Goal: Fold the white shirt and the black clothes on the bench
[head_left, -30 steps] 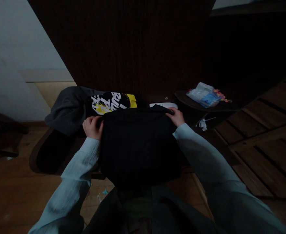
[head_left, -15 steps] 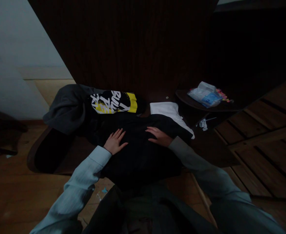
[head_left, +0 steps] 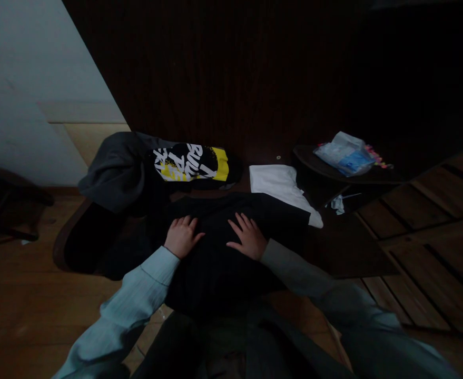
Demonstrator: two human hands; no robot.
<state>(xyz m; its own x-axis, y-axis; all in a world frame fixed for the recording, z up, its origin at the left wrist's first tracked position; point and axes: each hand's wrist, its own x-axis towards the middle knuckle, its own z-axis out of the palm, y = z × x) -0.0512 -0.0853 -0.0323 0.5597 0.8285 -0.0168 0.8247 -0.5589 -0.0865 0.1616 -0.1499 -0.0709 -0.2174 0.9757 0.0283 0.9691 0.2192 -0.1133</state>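
A black garment [head_left: 215, 273] lies spread over the dark wooden surface and hangs toward my lap; its exact kind is hard to tell in the dim light. My left hand [head_left: 182, 236] rests flat on its left part, fingers spread. On the right part my right hand [head_left: 248, 237] lies palm down, its fingers apart. Behind the garment's right side is a folded white cloth [head_left: 274, 179], partly covered by it. Beyond my left hand sits a folded black garment with white and yellow lettering [head_left: 191, 163], beside a bunched dark grey garment [head_left: 115, 171].
At the right, a small dark shelf [head_left: 306, 152] holds a clear and blue plastic packet [head_left: 347, 152]. Crumpled paper [head_left: 337, 204] lies below it. A dark wooden panel [head_left: 223, 79] rises behind. Slatted wood [head_left: 440, 242] stands on the right, a dark stool [head_left: 6, 205] at far left.
Both hands have come slightly nearer to me along the black garment, the right one also leftward. The garment's far edge has drawn back, showing more of the surface behind. The view has shifted a little.
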